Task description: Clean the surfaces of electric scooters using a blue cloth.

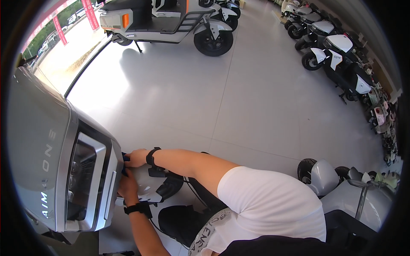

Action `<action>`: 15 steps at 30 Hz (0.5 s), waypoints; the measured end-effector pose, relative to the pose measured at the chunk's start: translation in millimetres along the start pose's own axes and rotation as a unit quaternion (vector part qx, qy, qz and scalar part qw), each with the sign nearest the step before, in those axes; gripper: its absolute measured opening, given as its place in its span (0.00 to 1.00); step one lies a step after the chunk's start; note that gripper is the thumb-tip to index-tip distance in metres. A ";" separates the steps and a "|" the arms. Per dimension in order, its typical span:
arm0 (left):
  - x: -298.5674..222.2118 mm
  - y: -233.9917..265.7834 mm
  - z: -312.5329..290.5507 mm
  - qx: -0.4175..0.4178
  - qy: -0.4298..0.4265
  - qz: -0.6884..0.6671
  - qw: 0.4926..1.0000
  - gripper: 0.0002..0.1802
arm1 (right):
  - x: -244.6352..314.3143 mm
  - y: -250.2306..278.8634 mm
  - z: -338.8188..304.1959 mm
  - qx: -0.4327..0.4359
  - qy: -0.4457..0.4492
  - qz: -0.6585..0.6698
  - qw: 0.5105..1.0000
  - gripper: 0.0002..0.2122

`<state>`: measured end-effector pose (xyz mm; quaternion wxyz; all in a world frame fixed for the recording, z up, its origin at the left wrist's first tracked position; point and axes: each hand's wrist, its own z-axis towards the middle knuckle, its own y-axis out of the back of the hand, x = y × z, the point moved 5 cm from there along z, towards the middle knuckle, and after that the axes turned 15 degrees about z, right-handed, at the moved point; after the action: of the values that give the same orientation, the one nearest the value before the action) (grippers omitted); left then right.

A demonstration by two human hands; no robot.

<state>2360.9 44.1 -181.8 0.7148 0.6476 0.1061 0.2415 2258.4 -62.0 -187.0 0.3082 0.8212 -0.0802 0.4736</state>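
Note:
My right hand (136, 158) grips a small dark blue thing (124, 164), maybe a cloth, against the side edge of a silver-grey scooter front panel (38, 128) with its headlight (83, 179). My left hand (128, 185) lies just below, on a white rounded body part (149, 187). Its fingertips are tucked behind the panel's edge and hidden. Both wrists wear black bands. My white shirt (269, 205) fills the lower right.
White and black scooters stand in a row at the back (171, 21) and along the right side (337, 55). A silver scooter (341, 192) is close at the lower right. The grey tiled floor (239, 98) lies between them. A glass front is at the upper left.

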 end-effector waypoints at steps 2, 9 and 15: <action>-5.8 3.8 2.2 0.007 -0.004 -0.005 1.000 0.29 | -8.7 4.1 9.7 -0.017 0.010 0.008 1.000 0.35; -1.9 15.1 -4.2 -0.030 0.020 0.031 0.999 0.29 | -5.1 5.0 11.7 0.006 -0.001 0.043 0.999 0.35; -6.8 24.0 -4.5 0.020 0.031 0.006 0.999 0.30 | -14.5 4.7 13.5 -0.003 -0.014 0.023 1.000 0.34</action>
<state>2348.0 45.9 -160.0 0.6966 0.6544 0.1290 0.2642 2258.4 -75.9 -201.8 0.2987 0.8247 -0.1055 0.4685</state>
